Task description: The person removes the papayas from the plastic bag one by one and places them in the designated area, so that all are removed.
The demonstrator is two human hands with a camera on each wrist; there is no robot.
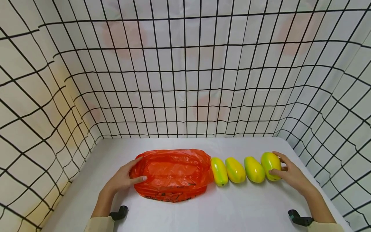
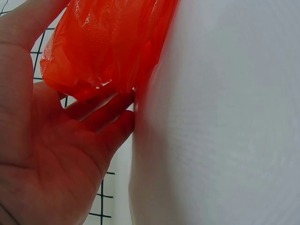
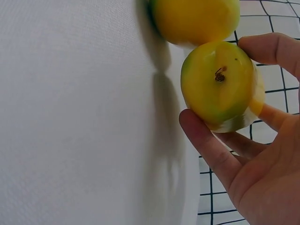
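Observation:
A red plastic bag [image 1: 174, 174] lies spread on the white table with its rim rolled outward into an oval. My left hand [image 1: 124, 175] is at the bag's left end, thumb in front and fingers behind. In the left wrist view, the fingers of the left hand [image 2: 65, 136] reach loosely along the bag [image 2: 103, 47], with the palm apart from it. My right hand [image 1: 290, 172] holds the rightmost yellow-green mango [image 1: 271, 166] between thumb and fingers; its stem end faces the right wrist camera. Three more mangoes [image 1: 235, 170] lie in a row toward the bag.
Black wire mesh [image 1: 185, 71] encloses the table's back and both sides, with pale patterned sheeting behind it. The white tabletop [image 1: 232, 209] extends in front of the bag and mangoes. The leftmost mango [image 1: 219, 171] lies against the bag's right end.

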